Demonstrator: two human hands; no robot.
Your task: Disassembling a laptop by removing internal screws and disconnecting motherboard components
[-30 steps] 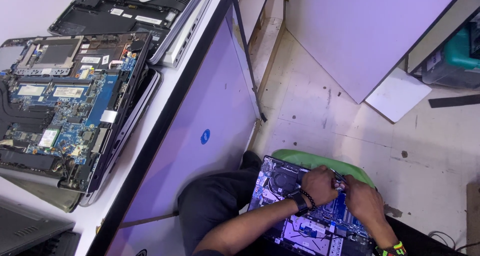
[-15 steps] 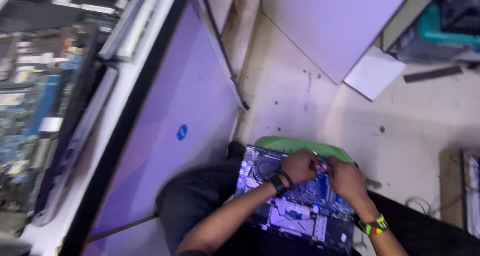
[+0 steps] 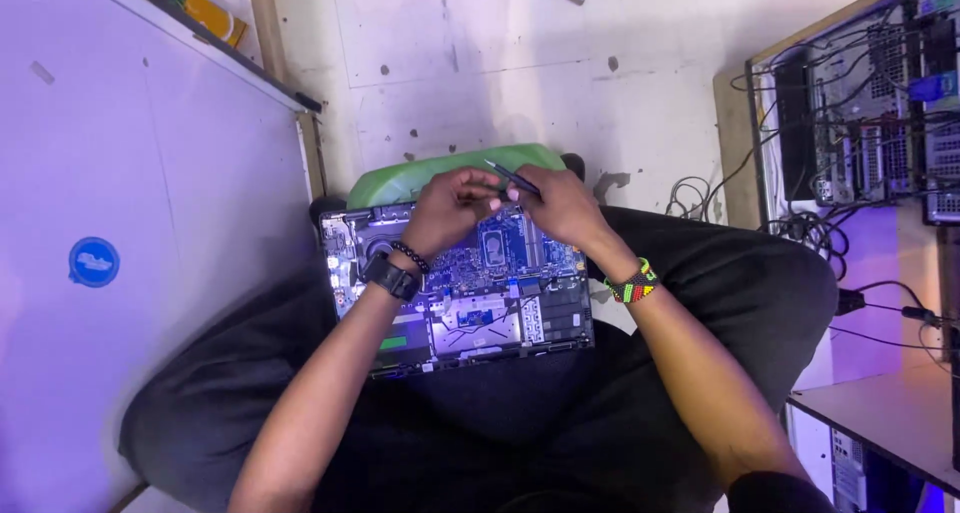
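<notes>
The opened laptop (image 3: 460, 293) rests on the lap. Above its far edge, the right hand (image 3: 562, 205) pinches a thin dark tool (image 3: 512, 178). The left hand (image 3: 452, 208) curls, fingertips touching the tool.

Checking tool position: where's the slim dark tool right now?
Head view, upper centre: the slim dark tool is pinched between the left hand and right hand, above the far edge of the opened laptop on the person's lap.
</notes>
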